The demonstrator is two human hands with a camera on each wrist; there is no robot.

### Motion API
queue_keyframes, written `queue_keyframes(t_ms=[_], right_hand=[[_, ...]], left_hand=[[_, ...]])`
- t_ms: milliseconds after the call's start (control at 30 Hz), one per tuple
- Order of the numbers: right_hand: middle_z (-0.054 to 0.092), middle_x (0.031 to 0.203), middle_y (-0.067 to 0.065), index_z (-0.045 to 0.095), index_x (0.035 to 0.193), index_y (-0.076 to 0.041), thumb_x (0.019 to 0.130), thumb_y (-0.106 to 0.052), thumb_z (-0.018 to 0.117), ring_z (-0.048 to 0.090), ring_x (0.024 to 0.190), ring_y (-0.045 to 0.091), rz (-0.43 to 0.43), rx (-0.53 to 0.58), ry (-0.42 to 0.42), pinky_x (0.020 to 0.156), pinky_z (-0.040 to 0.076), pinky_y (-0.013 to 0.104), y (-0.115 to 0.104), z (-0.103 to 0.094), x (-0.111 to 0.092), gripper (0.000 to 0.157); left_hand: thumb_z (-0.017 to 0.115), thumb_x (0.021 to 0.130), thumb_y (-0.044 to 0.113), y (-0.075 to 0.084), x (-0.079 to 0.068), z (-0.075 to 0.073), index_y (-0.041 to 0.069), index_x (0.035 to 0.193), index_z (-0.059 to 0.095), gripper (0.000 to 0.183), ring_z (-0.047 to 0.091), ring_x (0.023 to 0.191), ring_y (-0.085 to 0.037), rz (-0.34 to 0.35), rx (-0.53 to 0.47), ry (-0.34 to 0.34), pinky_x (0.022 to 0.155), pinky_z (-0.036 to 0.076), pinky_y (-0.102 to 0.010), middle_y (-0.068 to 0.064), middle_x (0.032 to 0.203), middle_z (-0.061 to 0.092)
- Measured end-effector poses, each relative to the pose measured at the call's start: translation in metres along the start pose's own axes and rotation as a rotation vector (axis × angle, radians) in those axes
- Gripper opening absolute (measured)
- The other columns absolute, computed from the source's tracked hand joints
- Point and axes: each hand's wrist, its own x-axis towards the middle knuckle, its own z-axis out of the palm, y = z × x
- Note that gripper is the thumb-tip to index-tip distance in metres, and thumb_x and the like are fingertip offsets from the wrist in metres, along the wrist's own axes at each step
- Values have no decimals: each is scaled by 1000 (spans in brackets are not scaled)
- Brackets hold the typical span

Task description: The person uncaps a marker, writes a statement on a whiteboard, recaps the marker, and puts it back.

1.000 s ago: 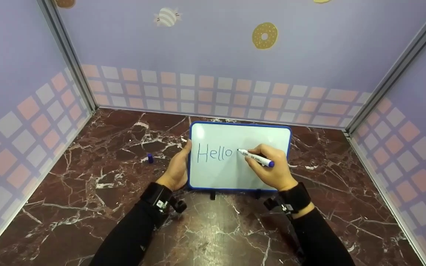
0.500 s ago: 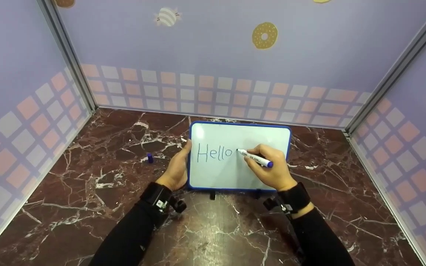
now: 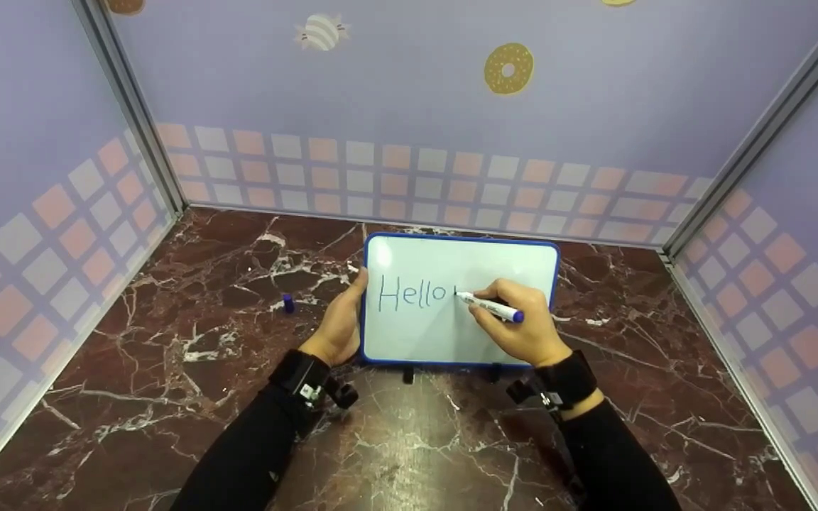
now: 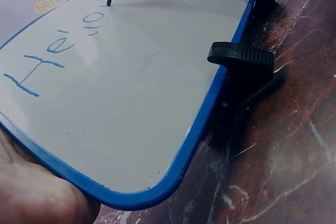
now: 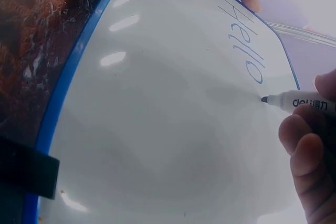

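A small whiteboard [image 3: 416, 337] with a blue frame leans back on black feet, "Hello" written across its left half in blue. My left hand [image 3: 338, 323] grips its left edge, thumb along the frame and the other fingers mostly hidden behind. Between thumb and fingers, my right hand [image 3: 528, 323] pinches a white marker [image 3: 498, 309] with a blue end. The marker's dark tip meets the board just right of the "o", at a short new stroke. In the right wrist view, the marker [image 5: 294, 99] lies across the curled fingers [image 5: 307, 153].
A blue marker cap [image 3: 288, 304] sits on the dark red marbled table [image 3: 238, 397], left of the board. Two black feet, one nearer foot [image 4: 241, 53] among them, stick out at the board's lower edge. Patterned lilac panels [image 3: 409, 92] enclose the back and sides.
The marker tip has moved slightly down, leaving a short vertical stroke after "Hello". The left hand and the board have stayed in place.
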Motion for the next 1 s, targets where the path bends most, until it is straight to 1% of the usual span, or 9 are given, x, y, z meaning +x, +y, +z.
queue_keyframes(t_ms=[133,267,367,500,700,867,1000], right_hand=[[81,92,7,77,95,-4,90,5,84,62,64,13,17,7,-14,59,49,20,0,-1,0,13],[82,92,6,76,94,-4,90,5,84,62,64,13,-1,4,-25,58,49,21,0,-1,0,13],[82,92,6,76,94,-5,88,8,84,64,64,14,-9,2,-29,59,50,21,-1,-2,1,16],[82,92,6,77,93,-6,87,10,85,66,66,14,5,11,-38,61,52,20,-3,-3,1,19],[82,91,5,76,92,-5,88,9,86,66,66,14,24,23,-63,61,52,20,-2,-4,0,18],[82,90,4,75,91,-6,87,8,86,64,65,12,28,14,-75,60,51,20,0,-4,-2,18],[82,91,5,74,89,-6,87,7,85,65,66,12,21,8,-82,60,52,20,0,-5,-1,17]], left_hand=[[45,114,68,0,1,0,20,168,49,73,64,131,-33,2,-12,19,108,52,-53,-13,152,64],[44,115,66,-1,2,1,17,166,51,71,67,128,-32,3,-28,33,107,54,-53,-13,148,67],[44,115,65,0,2,2,17,167,50,70,67,128,-32,3,-33,34,106,54,-52,-12,148,67],[44,115,65,0,2,2,18,168,49,71,66,127,-31,4,-26,35,106,54,-50,-11,149,66],[44,114,67,0,1,1,19,168,49,72,67,125,-32,-6,-32,30,105,54,-51,-12,146,67],[42,116,65,0,0,1,19,170,47,71,66,126,-31,6,-6,28,106,54,-51,-11,148,66],[42,116,64,0,0,1,18,169,48,70,66,126,-32,4,-22,25,106,54,-52,-12,147,66]])
